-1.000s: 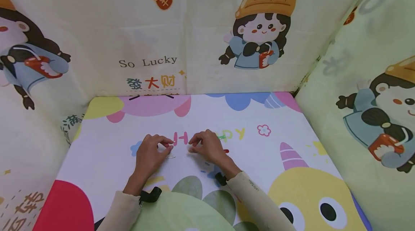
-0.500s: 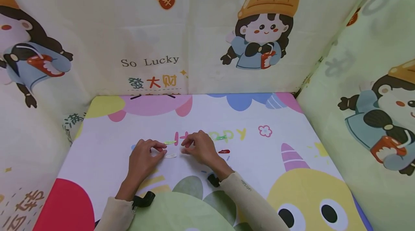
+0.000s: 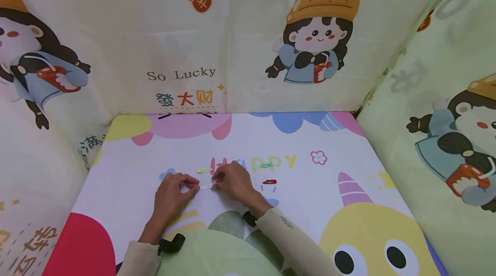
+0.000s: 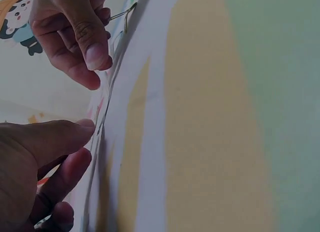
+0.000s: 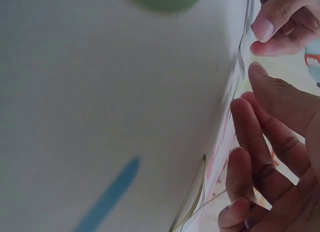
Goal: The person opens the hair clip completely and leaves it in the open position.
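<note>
- In the head view, both hands meet over a pale hair clip [image 3: 206,187] that lies flat on the desk [image 3: 341,147], near its middle.
- The left hand [image 3: 170,196] has its fingers curled, and thumb and forefinger pinch the left end of this clip.
- The right hand [image 3: 232,181] pinches the other end in the same way, fingers bent.
- The left wrist view shows what the head view cannot: a thin wire loop of the clip [image 4: 122,16] coming out between the fingers [image 4: 90,41] of the right hand.
- The right wrist view gives only fingertips very close to the cloth; the clip is hard to see there.
- Only the head view shows the other clips: a green clip [image 3: 204,170] just behind the hands, a second green clip [image 3: 266,165] and a red clip [image 3: 269,181] to the right.
- The curtain behind reads "So Lucky" [image 3: 181,74] above Chinese characters; the desk cover reads "HAPPY", partly covered by the hands.
</note>
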{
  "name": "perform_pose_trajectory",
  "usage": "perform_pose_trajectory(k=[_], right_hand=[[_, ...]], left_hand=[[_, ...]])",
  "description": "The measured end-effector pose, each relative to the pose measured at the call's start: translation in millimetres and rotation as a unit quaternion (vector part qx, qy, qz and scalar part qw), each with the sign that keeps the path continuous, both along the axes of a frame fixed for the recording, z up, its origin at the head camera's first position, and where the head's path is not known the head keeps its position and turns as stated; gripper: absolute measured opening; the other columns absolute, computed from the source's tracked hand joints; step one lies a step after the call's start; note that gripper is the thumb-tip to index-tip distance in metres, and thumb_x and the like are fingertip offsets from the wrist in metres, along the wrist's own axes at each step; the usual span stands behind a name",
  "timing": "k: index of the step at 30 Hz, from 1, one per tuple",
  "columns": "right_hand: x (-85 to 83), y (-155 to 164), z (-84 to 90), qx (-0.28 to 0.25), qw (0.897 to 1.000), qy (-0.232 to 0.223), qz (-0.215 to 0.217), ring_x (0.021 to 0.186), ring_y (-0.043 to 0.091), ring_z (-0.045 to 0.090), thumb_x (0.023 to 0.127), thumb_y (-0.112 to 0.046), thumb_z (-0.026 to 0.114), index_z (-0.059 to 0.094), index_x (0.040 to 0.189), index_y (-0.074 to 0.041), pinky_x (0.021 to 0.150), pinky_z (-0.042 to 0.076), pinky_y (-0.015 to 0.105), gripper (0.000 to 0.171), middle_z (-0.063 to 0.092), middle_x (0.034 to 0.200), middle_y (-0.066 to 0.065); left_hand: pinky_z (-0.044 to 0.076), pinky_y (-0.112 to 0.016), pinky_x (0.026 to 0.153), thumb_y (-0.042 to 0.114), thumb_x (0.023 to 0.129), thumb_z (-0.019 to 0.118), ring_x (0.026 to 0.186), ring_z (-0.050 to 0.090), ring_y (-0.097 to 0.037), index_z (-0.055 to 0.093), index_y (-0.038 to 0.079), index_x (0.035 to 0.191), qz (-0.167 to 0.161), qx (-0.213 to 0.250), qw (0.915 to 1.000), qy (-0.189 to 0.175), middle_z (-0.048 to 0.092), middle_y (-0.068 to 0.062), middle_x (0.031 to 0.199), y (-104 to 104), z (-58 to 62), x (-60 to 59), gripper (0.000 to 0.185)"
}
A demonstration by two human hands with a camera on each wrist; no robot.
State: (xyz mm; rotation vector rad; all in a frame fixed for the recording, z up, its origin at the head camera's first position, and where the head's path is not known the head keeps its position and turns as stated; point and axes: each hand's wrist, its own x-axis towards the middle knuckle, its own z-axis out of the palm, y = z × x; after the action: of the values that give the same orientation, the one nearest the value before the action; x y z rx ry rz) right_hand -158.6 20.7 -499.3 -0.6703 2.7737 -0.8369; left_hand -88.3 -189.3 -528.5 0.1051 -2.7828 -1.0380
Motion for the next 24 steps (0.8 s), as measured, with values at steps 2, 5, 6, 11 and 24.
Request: perform_pose_trajectory(k=[2, 5, 6, 11, 24], right_hand=[[0.5, -2.1, -0.7, 0.017, 1.0, 0.003, 0.002, 0.086, 0.005, 0.054, 0.083, -0.027, 0.093, 0.084, 0.096, -0.023, 0.075, 0.044, 0.021, 0.016, 0.073, 0.08, -0.015], [1.0, -4.9, -2.1, 0.034, 0.999, 0.008, 0.005, 0.085, 0.006, 0.053, 0.083, -0.028, 0.093, 0.084, 0.093, -0.024, 0.074, 0.044, 0.022, 0.014, 0.072, 0.078, -0.014], [1.1, -5.8, -2.9, 0.038, 0.999, 0.009, 0.006, 0.085, 0.006, 0.053, 0.083, -0.028, 0.093, 0.084, 0.092, -0.024, 0.074, 0.044, 0.022, 0.014, 0.072, 0.078, -0.014], [2.6, -9.7, -5.2, 0.042, 0.999, 0.012, 0.018, 0.084, 0.005, 0.052, 0.084, -0.026, 0.092, 0.082, 0.088, -0.025, 0.074, 0.042, 0.022, 0.011, 0.07, 0.074, -0.016], [3.5, -12.7, -3.0, 0.0, 1.0, -0.003, 0.02, 0.08, 0.003, 0.055, 0.089, -0.019, 0.087, 0.079, 0.086, -0.024, 0.072, 0.045, 0.021, 0.01, 0.066, 0.074, -0.014]], left_hand=[[0.039, -0.029, 0.064, 0.024, 0.086, 0.087, 0.081, 0.049, -0.012, 0.082, 0.029, 0.094, -0.002, 0.004, 1.0, -0.005, 0.07, 0.013, 0.082, 1.0, -1.5, 0.8, 0.011], [0.039, -0.029, 0.064, 0.022, 0.086, 0.088, 0.082, 0.051, -0.013, 0.082, 0.029, 0.093, -0.003, 0.007, 0.9999, -0.008, 0.07, 0.013, 0.081, 2.7, -2.9, 1.2, 0.012], [0.039, -0.028, 0.064, 0.021, 0.086, 0.088, 0.082, 0.052, -0.013, 0.082, 0.029, 0.093, -0.003, 0.007, 0.9999, -0.008, 0.071, 0.013, 0.081, 3.3, -2.9, 1.2, 0.012], [0.039, -0.028, 0.063, 0.018, 0.084, 0.089, 0.083, 0.052, -0.013, 0.081, 0.029, 0.09, -0.002, 0.001, 1.0, -0.003, 0.07, 0.012, 0.08, 4.9, -4.2, 0.4, 0.014], [0.039, -0.028, 0.064, 0.018, 0.085, 0.088, 0.082, 0.051, -0.012, 0.079, 0.029, 0.086, -0.003, -0.006, 0.9999, -0.012, 0.068, 0.011, 0.079, 4.4, -5.0, -0.7, 0.014]])
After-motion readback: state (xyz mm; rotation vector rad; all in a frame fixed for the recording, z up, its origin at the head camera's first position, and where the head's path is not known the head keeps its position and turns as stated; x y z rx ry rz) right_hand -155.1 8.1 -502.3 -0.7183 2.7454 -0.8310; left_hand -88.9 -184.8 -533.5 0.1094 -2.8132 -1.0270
